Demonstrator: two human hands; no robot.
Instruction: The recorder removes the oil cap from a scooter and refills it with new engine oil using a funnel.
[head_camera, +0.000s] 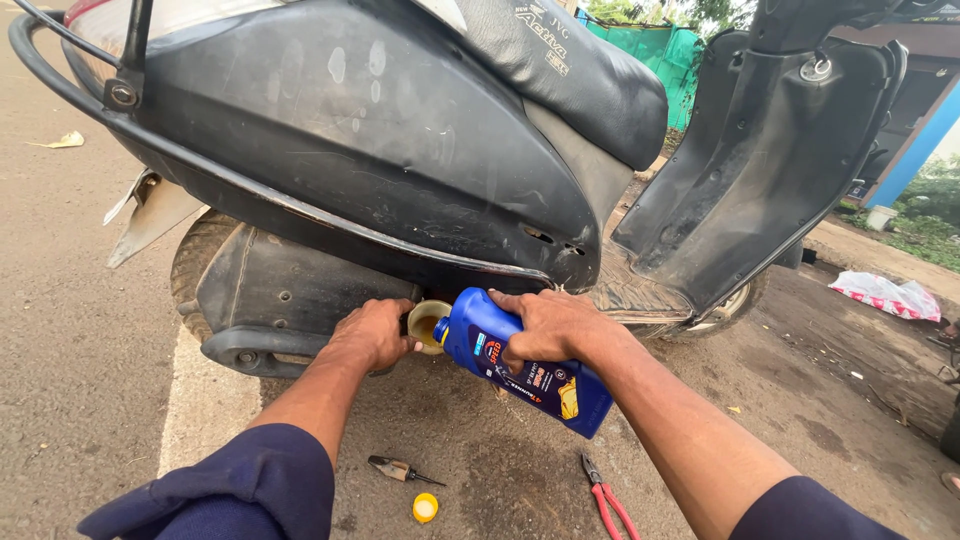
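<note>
A black scooter (380, 150) stands on the road in front of me. My right hand (548, 325) grips a blue oil bottle (520, 365), tipped with its neck toward a small funnel (427, 322) that has yellowish oil in it. My left hand (372, 332) holds that funnel against the scooter's lower body, just under the side panel. The bottle's mouth sits at the funnel's rim. Both my arms wear dark blue sleeves.
On the asphalt below lie a yellow bottle cap (425, 508), a small screwdriver-like tool (398, 469) and red-handled pliers (606, 497). A white painted line (205, 400) runs under the rear wheel. A pink bag (886, 296) lies at the right roadside.
</note>
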